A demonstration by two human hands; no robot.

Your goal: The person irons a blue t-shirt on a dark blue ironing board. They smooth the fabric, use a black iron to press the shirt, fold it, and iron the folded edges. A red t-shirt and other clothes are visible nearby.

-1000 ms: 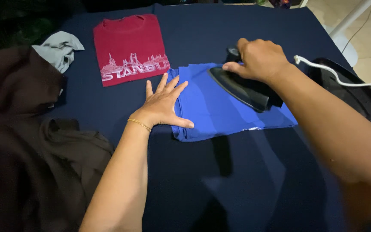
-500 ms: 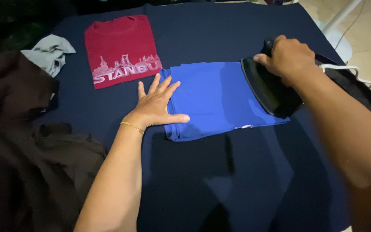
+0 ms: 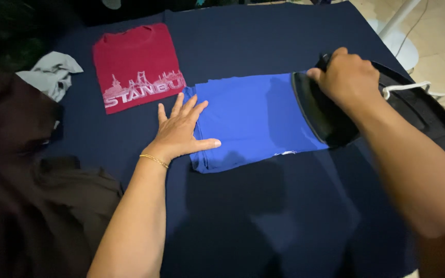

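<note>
Partly hidden: iron [image 3: 325,116] handle under right hand [image 3: 348,77].

Open navy surface [image 3: 263,221] is left below the folded blue garment [image 3: 253,116] and across the far side. The left is blocked by the folded red T-shirt [image 3: 137,64], a grey cloth [image 3: 52,74] and a dark brown clothes pile [image 3: 21,195]. The blue garment's right end is occupied by the black iron [image 3: 320,113], with a white cord [image 3: 408,87] beyond.

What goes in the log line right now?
left hand: flat on blue shirt | right hand: gripping iron at shirt's right edge
</note>
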